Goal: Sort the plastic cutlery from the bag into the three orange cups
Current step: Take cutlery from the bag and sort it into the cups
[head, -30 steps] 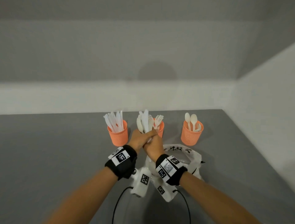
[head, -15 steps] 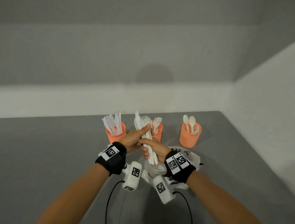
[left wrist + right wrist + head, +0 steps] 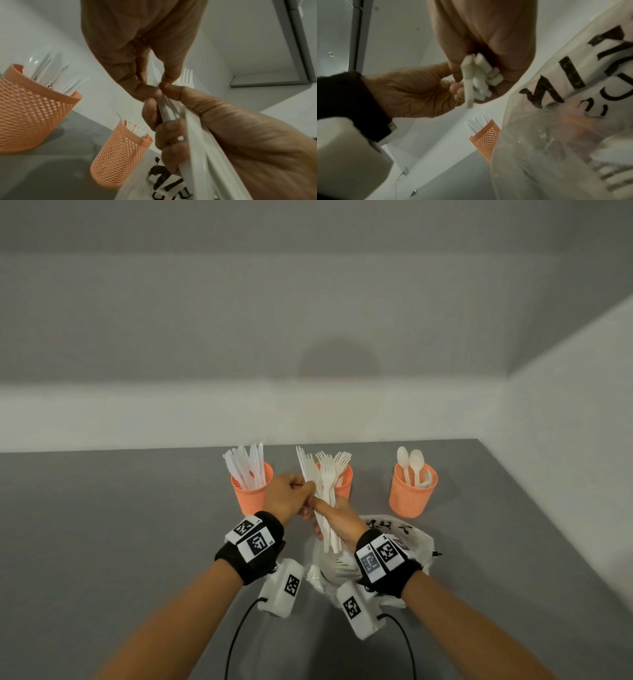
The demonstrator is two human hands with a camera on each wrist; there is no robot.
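Observation:
My right hand (image 3: pixel 329 517) grips a bundle of white plastic cutlery (image 3: pixel 324 487), forks and knives mixed, upright above the bag (image 3: pixel 407 542). My left hand (image 3: pixel 306 491) pinches a knife (image 3: pixel 305 465) at the bundle's left edge between thumb and fingers. The left wrist view shows that pinch (image 3: pixel 155 88) just above the right hand's fist (image 3: pixel 223 128). Three orange mesh cups stand behind: the knife cup (image 3: pixel 251 494), the fork cup (image 3: pixel 345 484), the spoon cup (image 3: pixel 412 493). The right wrist view shows the handle ends (image 3: pixel 479 81) sticking out of my fist.
The white bag with black lettering (image 3: pixel 556 108) lies crumpled on the grey table (image 3: pixel 120 525), under my right wrist, with more cutlery inside. White walls close the table at the back and right. Camera cables hang under both wrists.
The bundle has tilted left and fanned out in my right hand. My left hand has slid from across the bundle to its left edge and now pinches one knife.

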